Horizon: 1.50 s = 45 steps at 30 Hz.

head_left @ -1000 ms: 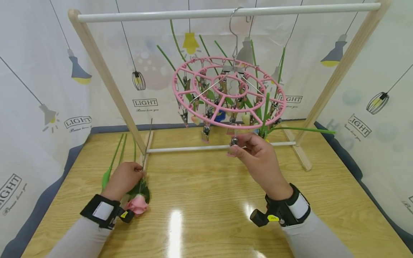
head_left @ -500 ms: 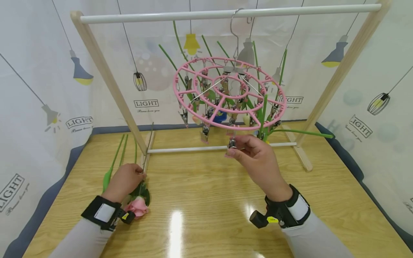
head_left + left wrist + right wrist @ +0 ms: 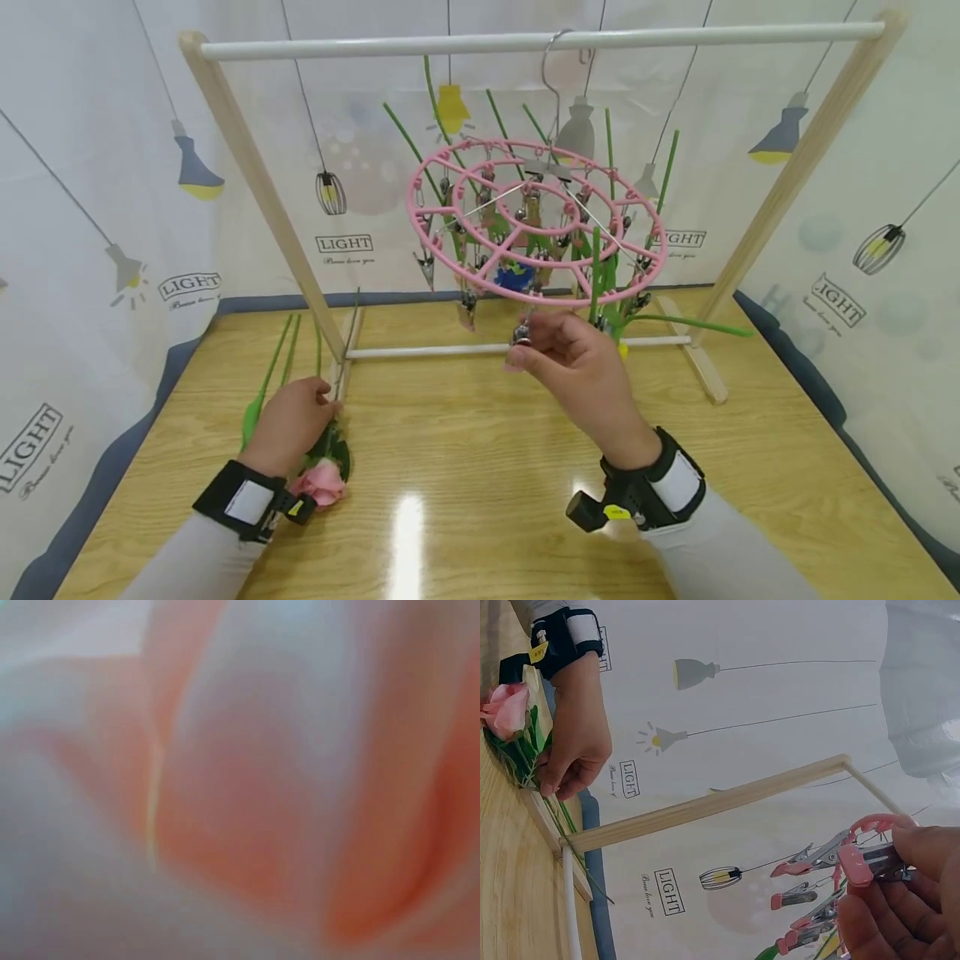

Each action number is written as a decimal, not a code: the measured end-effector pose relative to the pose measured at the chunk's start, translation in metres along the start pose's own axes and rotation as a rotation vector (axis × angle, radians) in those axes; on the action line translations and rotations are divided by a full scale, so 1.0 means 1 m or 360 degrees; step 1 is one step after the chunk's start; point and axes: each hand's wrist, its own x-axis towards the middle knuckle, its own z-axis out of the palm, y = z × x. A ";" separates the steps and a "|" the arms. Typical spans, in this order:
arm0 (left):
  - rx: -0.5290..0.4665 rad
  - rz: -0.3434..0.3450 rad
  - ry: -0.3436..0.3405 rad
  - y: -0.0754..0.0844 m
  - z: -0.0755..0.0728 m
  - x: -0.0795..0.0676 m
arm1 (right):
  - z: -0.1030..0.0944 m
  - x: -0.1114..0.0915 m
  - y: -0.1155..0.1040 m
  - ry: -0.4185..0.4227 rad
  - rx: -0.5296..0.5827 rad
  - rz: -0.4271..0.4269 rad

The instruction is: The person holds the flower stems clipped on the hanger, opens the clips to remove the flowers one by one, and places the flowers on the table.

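Where the round pink plastic hanger (image 3: pixel 498 250) hangs by its metal hook from the white bar (image 3: pixel 480 44) of the wooden stand (image 3: pixel 256 179), its clips carry several green-stemmed flowers, a blue one (image 3: pixel 516 273) among them, most with stems pointing up through or behind the rings. Both my hands are grasping. My right hand (image 3: pixel 588 375) pinches a small silver metal clip with pink tips (image 3: pixel 866 864) under the hanger's near edge, thumb and forefinger close together; the clip's long axis is roughly upright, pink tips down. My left hand (image 3: pixel 288 421) pinches the thin stem of a pink rose with dark green leaves (image 3: pixel 322 482), which lies on the pale wooden worktop (image 3: pixel 435 442) beside the stand's foot, bloom towards me, stem running away (the left wrist view is only blurred pink petals). More green stems (image 3: pixel 251 423) lie just left of that hand, pointing away from me.
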 end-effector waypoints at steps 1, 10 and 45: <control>0.0006 0.0009 0.0032 0.004 -0.001 -0.001 | 0.002 0.000 0.000 0.0003 -0.0002 -0.0004; -0.0022 0.0200 0.0093 0.056 -0.006 -0.007 | 0.016 -0.005 0.007 -0.0041 0.0046 0.0103; -0.1611 0.0755 0.0055 0.241 0.045 -0.017 | -0.045 -0.029 -0.027 0.0022 -0.0318 -0.0021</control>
